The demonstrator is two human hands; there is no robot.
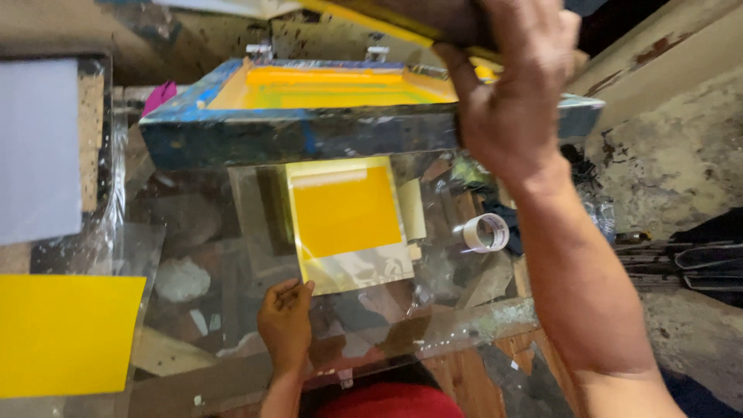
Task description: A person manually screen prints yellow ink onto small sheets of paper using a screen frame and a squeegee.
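Right hand (515, 93): raised at the top of the view, fingers wrapped around the near edge of the lifted screen frame (309, 116), closed firmly on it.
Left hand (286, 321): low on the glass table (193, 232), fingers loosely curled, fingertips touching the near left corner of the sheet (350, 220); whether it pinches the sheet or only presses on it cannot be told.
Sheet: flat on the glass, under the tilted frame's near edge; a yellow printed rectangle fills its upper part, the lower strip is bare and shiny. It lies between the two hands, just beyond the left one and well below the right.
Screen frame: blue, paint-stained, hinged at the far side, its mesh coated with yellow ink.
Tape roll (485, 232): white ring, lying on the glass to the right of the sheet, beside the right forearm.
Yellow stack (66, 333): plain yellow sheets at the near left, apart from the left hand.
White paper (35, 147): plain pale sheet at the far left.
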